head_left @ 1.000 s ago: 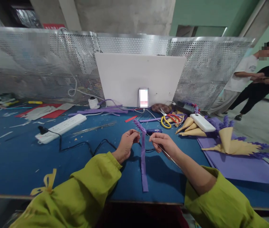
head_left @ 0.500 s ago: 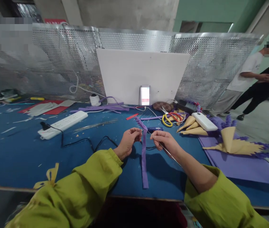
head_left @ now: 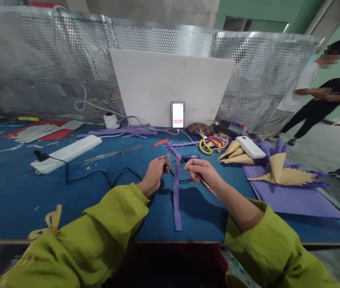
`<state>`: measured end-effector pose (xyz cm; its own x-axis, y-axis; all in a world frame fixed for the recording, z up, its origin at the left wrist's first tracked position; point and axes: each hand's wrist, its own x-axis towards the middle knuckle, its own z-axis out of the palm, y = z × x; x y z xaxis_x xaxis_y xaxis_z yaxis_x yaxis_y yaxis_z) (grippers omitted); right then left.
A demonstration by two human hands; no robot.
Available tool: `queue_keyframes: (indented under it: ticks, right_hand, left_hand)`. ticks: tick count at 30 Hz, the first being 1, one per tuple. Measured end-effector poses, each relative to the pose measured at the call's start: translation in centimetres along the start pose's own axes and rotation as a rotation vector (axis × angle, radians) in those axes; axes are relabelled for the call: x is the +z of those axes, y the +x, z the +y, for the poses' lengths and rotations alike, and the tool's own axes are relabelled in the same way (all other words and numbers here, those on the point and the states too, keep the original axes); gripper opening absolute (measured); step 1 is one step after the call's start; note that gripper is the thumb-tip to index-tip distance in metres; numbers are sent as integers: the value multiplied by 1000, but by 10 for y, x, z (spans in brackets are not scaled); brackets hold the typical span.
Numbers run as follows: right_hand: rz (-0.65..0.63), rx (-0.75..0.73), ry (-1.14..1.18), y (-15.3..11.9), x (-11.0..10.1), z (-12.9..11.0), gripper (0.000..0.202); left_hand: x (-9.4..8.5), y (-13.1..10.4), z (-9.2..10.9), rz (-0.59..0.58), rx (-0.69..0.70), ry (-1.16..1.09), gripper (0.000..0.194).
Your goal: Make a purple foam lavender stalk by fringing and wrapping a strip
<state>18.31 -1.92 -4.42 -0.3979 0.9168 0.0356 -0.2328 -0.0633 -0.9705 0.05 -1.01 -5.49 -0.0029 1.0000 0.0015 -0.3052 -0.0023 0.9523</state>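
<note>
My right hand (head_left: pixel 204 174) is closed in a pinch on a thin metal wire (head_left: pixel 209 187) that slants down past the palm toward the forearm. At the wire's upper end sits a purple frilled flower head (head_left: pixel 172 149). From it a long purple paper strip (head_left: pixel 176 196) hangs down between my hands. My left hand (head_left: pixel 154 174) is just left of the strip, its fingers curled together and thumb uppermost. A small gap separates its fingertips from the strip. What those fingers hold, if anything, is hidden. Behind the hands lies a dark blue tool (head_left: pixel 191 157), partly covered.
Scissors with yellow and red handles (head_left: pixel 205 147), tan paper cones (head_left: pixel 238 161) and a white power bank (head_left: pixel 250 147) lie at right. A wrapped purple bouquet (head_left: pixel 289 176) rests on purple sheets (head_left: pixel 301 202). Leftward are a power strip (head_left: pixel 68 154) and wires (head_left: pixel 112 154). A phone (head_left: pixel 177 114) stands behind.
The whole view has shifted, so the table's things appear further left and higher. My left fingertips have drawn slightly away from the strip. My right hand keeps its pinch on the wire.
</note>
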Motion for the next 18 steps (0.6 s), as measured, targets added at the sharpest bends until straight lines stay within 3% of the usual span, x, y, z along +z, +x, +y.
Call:
queue_keyframes:
  ticks: [9, 14, 17, 18]
  right_hand:
    - [-14, -7, 6, 0, -4, 2, 11]
    - [-18, -27, 13, 1, -6, 3, 11]
    - [-22, -33, 11, 2, -8, 4, 11]
    - [-21, -31, 10, 2, -9, 5, 11]
  left_hand:
    - [0, 0, 0, -5, -17, -26, 26]
    - [-2, 1, 1, 43, 24, 5, 44]
    - [-2, 2, 0, 110, 109, 7, 17]
    - [-2, 3, -1, 121, 131, -7, 27]
